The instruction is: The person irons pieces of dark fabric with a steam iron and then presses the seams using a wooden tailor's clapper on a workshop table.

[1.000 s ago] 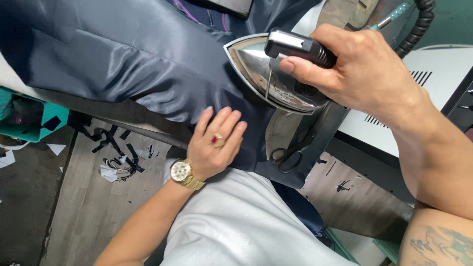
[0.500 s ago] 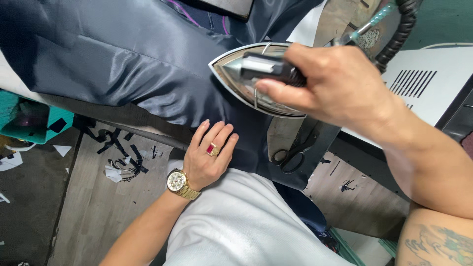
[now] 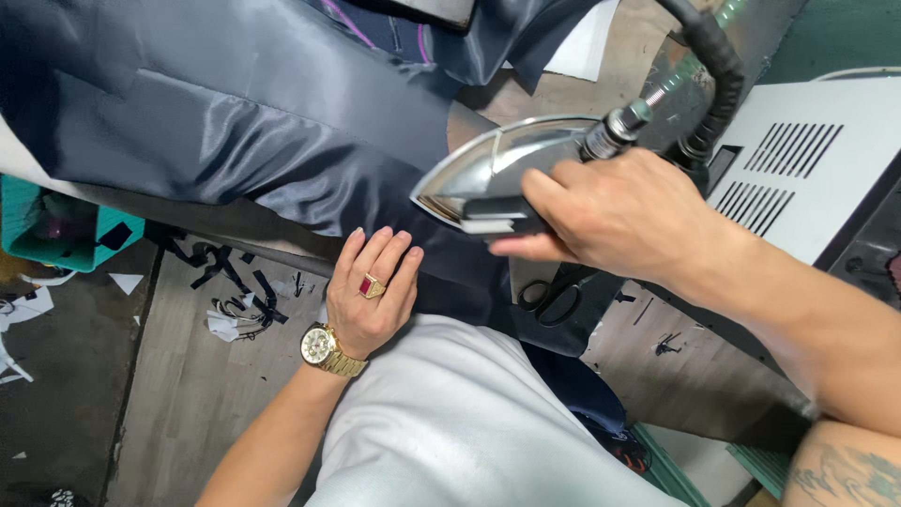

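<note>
My right hand (image 3: 619, 216) grips the black handle of a shiny metal steam iron (image 3: 479, 174), which rests tilted on dark navy satin fabric (image 3: 235, 113) spread over the ironing surface. A thick black hose (image 3: 718, 66) runs from the back of the iron. My left hand (image 3: 371, 291), wearing a red-stone ring and a gold watch, lies flat with fingers together on the near edge of the fabric, just left of and below the iron's tip.
Black scissors (image 3: 552, 300) hang at the table's near edge under my right wrist. A white vented machine housing (image 3: 798, 160) stands at right. A teal bin (image 3: 56, 230) sits at left, and fabric scraps (image 3: 230, 300) litter the wooden floor.
The iron has turned and slid nearer to me and to the left, its tip now close to my left hand. My left hand has shifted slightly left along the fabric edge.
</note>
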